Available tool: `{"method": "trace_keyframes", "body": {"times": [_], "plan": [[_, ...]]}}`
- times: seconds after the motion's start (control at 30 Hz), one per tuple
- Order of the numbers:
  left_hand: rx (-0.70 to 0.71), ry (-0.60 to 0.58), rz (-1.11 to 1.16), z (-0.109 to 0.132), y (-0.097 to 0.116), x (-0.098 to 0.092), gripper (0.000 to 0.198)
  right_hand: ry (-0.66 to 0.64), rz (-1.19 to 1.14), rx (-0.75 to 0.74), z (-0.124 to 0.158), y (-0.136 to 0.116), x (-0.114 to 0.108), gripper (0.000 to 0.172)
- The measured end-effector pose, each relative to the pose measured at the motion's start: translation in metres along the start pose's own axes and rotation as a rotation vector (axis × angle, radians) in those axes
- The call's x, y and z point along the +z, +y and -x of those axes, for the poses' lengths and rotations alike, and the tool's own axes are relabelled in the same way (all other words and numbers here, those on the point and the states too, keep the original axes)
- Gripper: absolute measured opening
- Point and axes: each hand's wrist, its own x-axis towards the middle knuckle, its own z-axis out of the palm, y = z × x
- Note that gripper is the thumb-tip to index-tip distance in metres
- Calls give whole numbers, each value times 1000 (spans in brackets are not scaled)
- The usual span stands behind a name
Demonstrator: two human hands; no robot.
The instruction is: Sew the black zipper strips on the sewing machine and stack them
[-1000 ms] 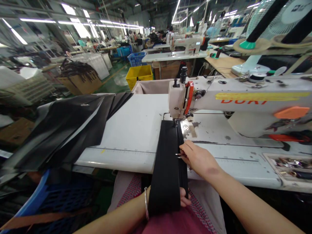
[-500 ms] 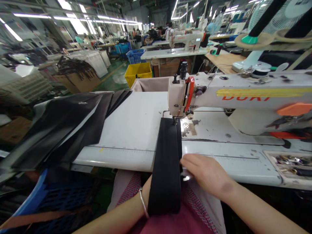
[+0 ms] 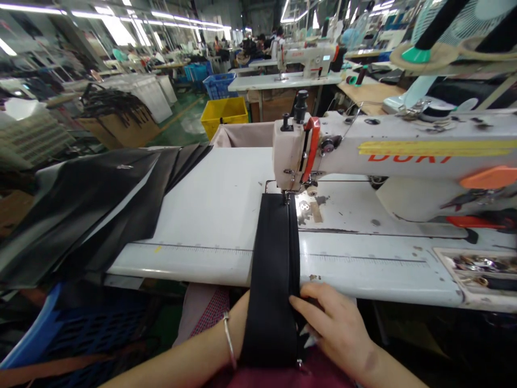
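Observation:
A long black fabric strip [image 3: 274, 258] runs from under the needle of the white sewing machine [image 3: 363, 151] down over the table's front edge [image 3: 194, 269] into my lap. My right hand [image 3: 335, 328] rests on the strip's right edge below the table edge, fingers pressed together on it, with small metal snips partly showing under the palm. My left hand is hidden beneath the strip; only its wrist with a thin bracelet [image 3: 229, 339] shows, so its fingers cannot be seen.
A pile of black fabric [image 3: 92, 205] hangs off the table's left side above a blue crate [image 3: 81, 334]. A tray of small metal parts [image 3: 480, 267] sits at the right. Further sewing stations, a yellow bin [image 3: 224, 113] and other workers are behind.
My right hand has slid back along the strip's right edge, from the tabletop near the needle to below the table's front edge. The view has tipped slightly downward.

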Motion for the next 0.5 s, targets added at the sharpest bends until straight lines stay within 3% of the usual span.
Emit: {"method": "trace_keyframes", "body": {"times": [0.1, 0.13, 0.17, 0.2, 0.27, 0.33, 0.5], "plan": [[142, 349, -249, -2, 5, -24, 34, 103, 28, -43, -2, -5, -3, 35], [216, 389, -416, -6, 8, -33, 38, 96, 22, -59, -1, -6, -5, 35], [303, 347, -622, -13, 12, -42, 46, 68, 6, -76, -1, -7, -6, 35], [389, 227, -845, -20, 16, -51, 56, 32, -16, -99, 1, -8, -8, 34], [493, -113, -1198, -36, 26, -64, 74, -16, -51, -154, 4, -11, -8, 34], [497, -330, -1303, -48, 33, -71, 91, -2, -50, -180, 6, -13, -9, 35], [498, -340, -1293, -54, 34, -71, 98, -32, 47, -234, 0, -18, -22, 32]]}}
